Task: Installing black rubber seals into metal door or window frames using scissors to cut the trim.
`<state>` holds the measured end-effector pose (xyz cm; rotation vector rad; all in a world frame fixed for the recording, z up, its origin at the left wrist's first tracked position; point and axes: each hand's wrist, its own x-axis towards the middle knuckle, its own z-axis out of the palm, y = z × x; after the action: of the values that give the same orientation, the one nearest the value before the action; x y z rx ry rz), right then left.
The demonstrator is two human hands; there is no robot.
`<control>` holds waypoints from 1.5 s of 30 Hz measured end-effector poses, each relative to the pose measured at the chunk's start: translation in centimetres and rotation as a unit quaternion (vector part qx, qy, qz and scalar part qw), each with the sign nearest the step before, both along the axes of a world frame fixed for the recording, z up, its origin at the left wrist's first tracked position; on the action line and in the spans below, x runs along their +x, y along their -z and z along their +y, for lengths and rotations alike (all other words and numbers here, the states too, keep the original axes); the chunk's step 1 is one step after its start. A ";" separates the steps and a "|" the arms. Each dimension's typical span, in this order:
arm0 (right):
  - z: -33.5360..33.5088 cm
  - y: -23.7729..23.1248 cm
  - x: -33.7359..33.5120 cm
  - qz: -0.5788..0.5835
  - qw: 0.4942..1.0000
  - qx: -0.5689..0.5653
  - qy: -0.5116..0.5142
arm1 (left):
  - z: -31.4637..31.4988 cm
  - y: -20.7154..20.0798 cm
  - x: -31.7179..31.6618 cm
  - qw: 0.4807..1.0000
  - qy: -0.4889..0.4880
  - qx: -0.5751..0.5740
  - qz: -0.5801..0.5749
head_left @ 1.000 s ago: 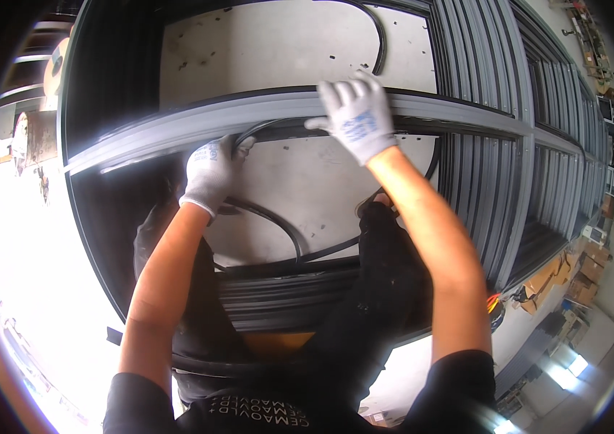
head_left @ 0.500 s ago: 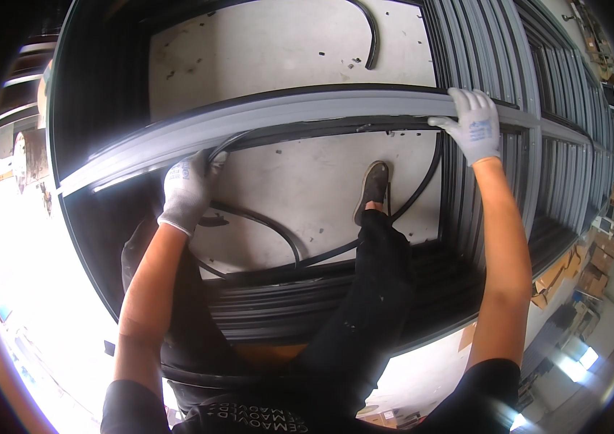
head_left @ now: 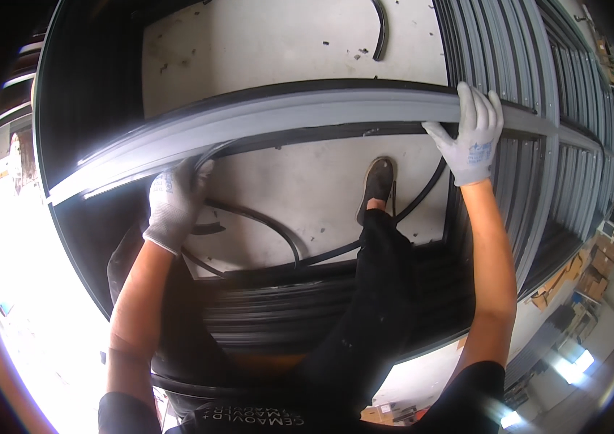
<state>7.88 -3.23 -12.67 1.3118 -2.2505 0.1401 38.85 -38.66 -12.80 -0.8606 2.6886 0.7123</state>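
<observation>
Right white-gloved hand (head_left: 464, 116) sits farther right than a second ago, fingers spread over a long grey metal bar (head_left: 307, 108) | left white-gloved hand (head_left: 174, 199) pinches a thin black flexible strip (head_left: 214, 151) along the bar's near edge | strip bends glossily | blue print (head_left: 481, 152) on right glove (head_left: 472, 173), pale lettering (head_left: 275, 420) on black shirt (head_left: 328, 412)

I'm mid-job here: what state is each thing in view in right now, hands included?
Left hand: gloved, closed on the black strip
Right hand: gloved, spread over the grey crossbar
Black strip: curving from the crossbar's near edge into the left hand
Grey crossbar: running crosswise
Black loop: loose, curved; link to the strip unclear
Shoe: worn, on the floor
</observation>
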 end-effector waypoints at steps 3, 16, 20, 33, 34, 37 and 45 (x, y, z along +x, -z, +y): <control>-0.4 -0.2 0.5 -0.027 0.999 0.024 0.036 | 0.3 -0.1 0.0 1.000 -0.004 -0.016 0.009; 2.5 -2.5 -1.3 -0.096 0.981 0.150 0.079 | 0.0 1.1 0.6 0.999 0.006 -0.048 0.002; 2.6 -2.5 -1.4 -0.092 0.983 0.139 0.070 | -0.2 1.6 0.7 0.998 0.009 -0.056 -0.002; -11.8 -0.5 8.1 -0.095 0.994 0.053 -0.002 | -0.2 -0.3 0.0 1.000 0.002 -0.006 0.001; -11.9 -0.6 8.2 -0.101 0.992 0.070 0.001 | 0.0 -0.5 -0.1 1.000 0.001 -0.005 0.012; -12.5 -1.2 8.7 -0.094 0.991 0.089 0.021 | -0.1 -0.8 -0.4 1.000 -0.001 0.004 0.006; -15.2 -1.6 10.9 -0.117 0.985 0.118 0.038 | -0.2 -0.3 0.1 0.999 0.007 -0.008 0.045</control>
<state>18.77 -18.45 -11.10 1.3884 -2.5767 -0.0010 38.92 -38.82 -12.47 -0.8312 2.7807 0.7440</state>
